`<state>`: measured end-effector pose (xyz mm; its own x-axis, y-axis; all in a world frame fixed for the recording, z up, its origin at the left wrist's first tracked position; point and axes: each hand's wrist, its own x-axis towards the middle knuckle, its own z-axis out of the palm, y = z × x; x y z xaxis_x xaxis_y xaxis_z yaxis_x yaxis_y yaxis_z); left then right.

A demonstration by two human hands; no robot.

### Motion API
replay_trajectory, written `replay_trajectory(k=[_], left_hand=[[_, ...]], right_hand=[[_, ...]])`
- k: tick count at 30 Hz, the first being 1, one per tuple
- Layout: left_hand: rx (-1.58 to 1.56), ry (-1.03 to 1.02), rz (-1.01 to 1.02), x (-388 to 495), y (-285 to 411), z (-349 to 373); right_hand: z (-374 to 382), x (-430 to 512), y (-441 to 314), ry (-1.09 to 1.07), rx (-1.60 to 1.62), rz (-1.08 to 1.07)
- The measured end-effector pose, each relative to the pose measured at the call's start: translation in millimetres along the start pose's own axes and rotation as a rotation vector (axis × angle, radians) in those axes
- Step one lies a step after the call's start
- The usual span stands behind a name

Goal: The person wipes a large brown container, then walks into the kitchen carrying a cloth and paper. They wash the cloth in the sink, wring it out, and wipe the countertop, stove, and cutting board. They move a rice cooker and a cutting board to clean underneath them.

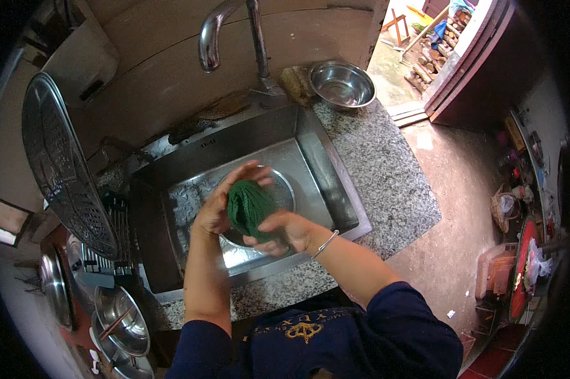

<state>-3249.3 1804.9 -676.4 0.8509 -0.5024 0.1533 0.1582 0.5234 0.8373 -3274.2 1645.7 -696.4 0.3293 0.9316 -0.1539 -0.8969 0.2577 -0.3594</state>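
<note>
A bunched dark green textured cloth (248, 204) is held between my two hands above the sink. My left hand (217, 203) is around its left side, with blurred fingers reaching past the top. Thumb and fingers of my right hand (285, 232) grip the lower right end; a bangle circles that wrist. Under the hands, a round metal vessel (292, 187) stands in the stainless steel sink (320, 189), mostly hidden by the cloth and hands. Water or wet shine shows on the sink floor at its left.
A curved chrome faucet (210, 47) rises behind the sink. One steel bowl (344, 85) sits at the back right of the granite counter (375, 156). At left are a large perforated metal lid or tray (64, 166), a dish rack (116, 232) and bowls with chopsticks (124, 320).
</note>
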Motion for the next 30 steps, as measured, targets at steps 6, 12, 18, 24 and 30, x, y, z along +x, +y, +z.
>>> replay_trajectory(k=[6, 12, 18, 24, 30], left_hand=[[0.033, 0.065, -0.072, -4, -5, 3], [0.680, 0.439, -0.091, 3, -45, -5], [1.272, 0.839, 0.072, 13, -102, -1], [0.691, 0.531, -0.144, 9, -35, 15], [-0.052, -0.024, -0.028, 3, 13, 16]], right_hand=[[7, 0, 8, 0.216, -0.214, 0.039], [-35, 29, 29, 0.757, -0.866, -0.468], [-73, 38, 38, 1.119, -1.357, -0.211], [-41, 15, 18, 0.863, -1.097, -0.308], [13, -2, 8, -0.075, 0.028, -0.001]])
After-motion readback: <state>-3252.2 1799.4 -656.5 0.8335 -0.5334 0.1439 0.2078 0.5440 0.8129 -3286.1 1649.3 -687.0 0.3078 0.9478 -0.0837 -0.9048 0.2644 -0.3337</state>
